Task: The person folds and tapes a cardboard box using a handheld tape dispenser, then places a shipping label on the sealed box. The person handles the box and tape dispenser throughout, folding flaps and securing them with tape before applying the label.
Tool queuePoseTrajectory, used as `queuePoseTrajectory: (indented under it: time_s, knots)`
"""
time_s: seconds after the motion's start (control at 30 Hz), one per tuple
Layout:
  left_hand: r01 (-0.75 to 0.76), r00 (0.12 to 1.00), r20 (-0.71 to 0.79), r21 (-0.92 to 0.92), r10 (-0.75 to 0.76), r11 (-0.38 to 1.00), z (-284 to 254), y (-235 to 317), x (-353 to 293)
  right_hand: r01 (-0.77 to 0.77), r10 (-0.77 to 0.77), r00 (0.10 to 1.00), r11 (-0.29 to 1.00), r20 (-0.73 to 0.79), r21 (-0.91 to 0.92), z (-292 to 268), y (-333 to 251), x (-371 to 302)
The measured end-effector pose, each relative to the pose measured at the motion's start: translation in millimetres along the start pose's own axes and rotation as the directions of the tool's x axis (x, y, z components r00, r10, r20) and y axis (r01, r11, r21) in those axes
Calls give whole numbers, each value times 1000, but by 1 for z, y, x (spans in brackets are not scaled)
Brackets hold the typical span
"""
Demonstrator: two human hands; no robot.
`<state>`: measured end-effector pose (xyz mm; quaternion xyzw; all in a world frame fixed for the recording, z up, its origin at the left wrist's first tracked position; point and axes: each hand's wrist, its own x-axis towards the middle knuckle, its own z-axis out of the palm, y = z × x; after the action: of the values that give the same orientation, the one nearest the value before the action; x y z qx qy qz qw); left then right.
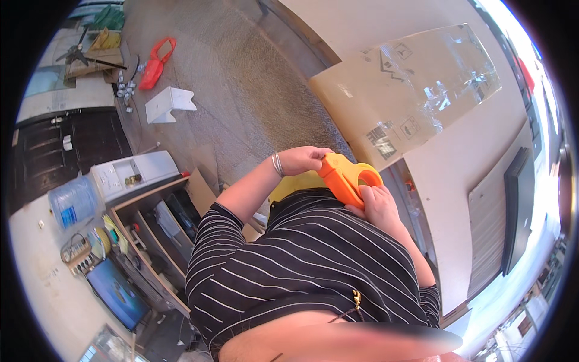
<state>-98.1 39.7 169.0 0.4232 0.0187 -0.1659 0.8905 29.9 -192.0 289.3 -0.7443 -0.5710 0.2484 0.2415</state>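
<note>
In front of my waist I hold an orange-and-yellow plastic tool [341, 178] with a rounded loop handle at its right end. I cannot tell its exact kind. My left hand [303, 161], with bangles on the wrist, is closed on the tool's left end, fingers pinched at its upper edge. At the loop, the fingers of my right hand [379, 208] curl around the handle. Yellow cloth or clothing [295, 184] shows behind the tool, below my left hand.
A large taped cardboard box [410, 93] stands on the right. On the floor at far left lie a red bag-like item [154, 69], a folded white board [169, 105] and several small cans [125, 89]. To the left are a water bottle [73, 201], a wooden cabinet [142, 241] and a monitor [117, 292].
</note>
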Motion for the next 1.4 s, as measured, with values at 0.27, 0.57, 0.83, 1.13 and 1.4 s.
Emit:
queuePoseTrajectory:
  time_s: [0.27,0.57,0.83,1.13,1.4]
  knots:
    - [43,975,-224,164,-5,986,-148,70,-41,-196,189,971,980,-144,-38,65,-30,47]
    - [-87,885,-392,394,253,915,-208,68,117,-400,294,868,892,-401,-212,143,-2,106]
    - [52,840,-526,319,131,946,-236,37,163,-742,606,667,588,-434,-321,147,8,-99]
    - [641,710,-680,731,183,234,-135,-86,75,-515,406,856,715,-319,-473,82,102,-161]
    - [11,982,45,955,-182,296,27,-99,129,-331,284,943,815,-172,-475,34,148,-162]
